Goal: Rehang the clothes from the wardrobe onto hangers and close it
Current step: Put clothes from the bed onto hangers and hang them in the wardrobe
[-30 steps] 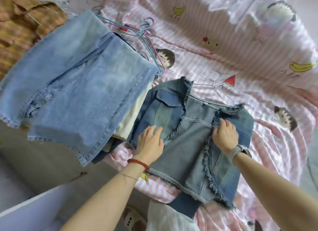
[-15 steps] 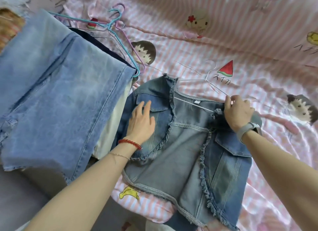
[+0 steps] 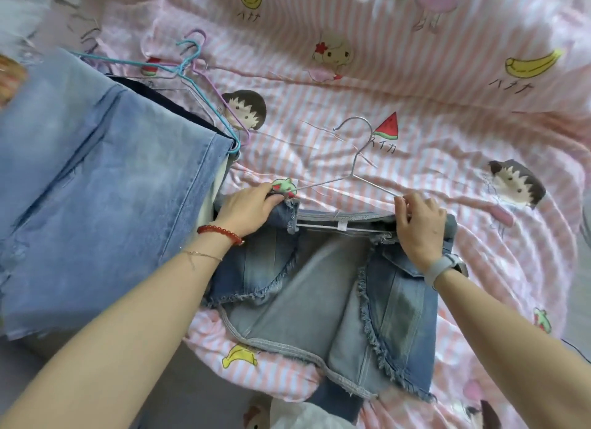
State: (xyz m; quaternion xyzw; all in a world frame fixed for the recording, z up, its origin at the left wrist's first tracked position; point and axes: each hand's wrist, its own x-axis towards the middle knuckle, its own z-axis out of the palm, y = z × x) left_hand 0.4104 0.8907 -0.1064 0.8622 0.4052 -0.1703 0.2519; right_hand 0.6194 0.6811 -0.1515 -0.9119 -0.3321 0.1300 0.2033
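A: Surface check first: what lies under the work?

B: Pink-and-white striped bedsheet (image 3: 399, 86) with cartoon prints fills most of the frame. Readable writing: Japanese katakana under the banana at top centre and under the banana at upper right, and katakana beside the watermelon slice at centre.

A: Left hand status?

B: Left hand (image 3: 248, 209), at centre left, is curled and grips the left shoulder of the denim vest (image 3: 323, 288) together with the left end of the wire hanger (image 3: 355, 169). A red bead bracelet and a thin chain sit on that wrist.

A: Right hand?

B: Right hand (image 3: 419, 227), at centre right, pinches the right arm of the wire hanger between thumb and fingers, resting on the vest's right shoulder. A grey watch is on the wrist.

A: Position of the garment?

B: Vest lies front-open on the sheet, at lower centre. Hanger bar runs inside the neckline; its hook points toward the upper centre. A small white label (image 3: 341, 225) sits at the inner collar; its text cannot be read.

A: Edges and free room?

B: Vest hem reaches the lower edge of the sheet. Light blue jeans (image 3: 96, 185) occupy the left side of the frame, just beside the vest. Coloured hangers (image 3: 204, 86), blue and purple, lie at upper left. Open sheet extends above and to the right of the hook.
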